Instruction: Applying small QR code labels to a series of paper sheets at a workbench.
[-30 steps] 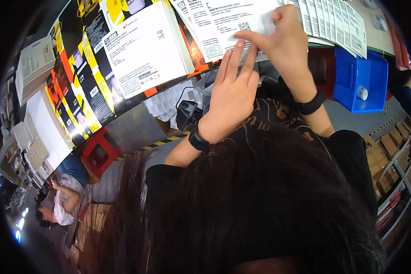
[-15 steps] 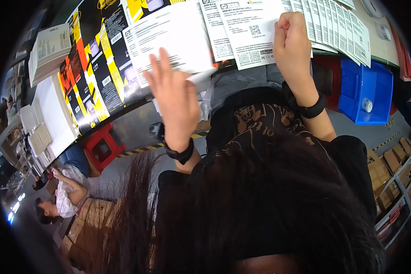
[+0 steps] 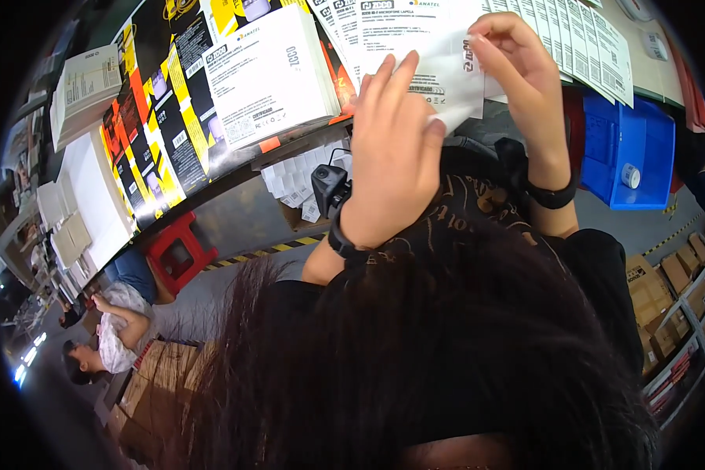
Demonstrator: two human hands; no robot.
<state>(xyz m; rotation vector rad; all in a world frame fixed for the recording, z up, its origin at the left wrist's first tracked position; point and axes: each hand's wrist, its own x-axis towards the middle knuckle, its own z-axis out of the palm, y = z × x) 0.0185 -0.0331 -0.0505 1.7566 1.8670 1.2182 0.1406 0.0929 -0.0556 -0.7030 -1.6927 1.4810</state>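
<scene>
My right hand [image 3: 529, 74] pinches the right edge of a white printed sheet [image 3: 423, 43], which is bent over there so that print shows on its turned-up side. My left hand [image 3: 395, 149] lies over the lower left of that sheet with its fingers stretched out. Its thumb is by the sheet's lower edge. To the left, a thick stack of white printed leaflets [image 3: 270, 86] stands on the table. Under the held sheet, more printed sheets [image 3: 333, 27] show at its left.
A fanned row of printed sheets [image 3: 580, 47] lies at the right, above a blue bin [image 3: 630, 153] holding a small white roll [image 3: 630, 175]. Yellow-black printed boards [image 3: 176, 110] cover the table's left. Below are a red stool [image 3: 180, 251] and a box of white labels [image 3: 298, 184]. Another person [image 3: 121, 329] sits left.
My left hand has moved right, from the leaflet stack onto the sheet. The sheet's right edge has been lifted and bent over by my right hand, whose fist has loosened into a pinch.
</scene>
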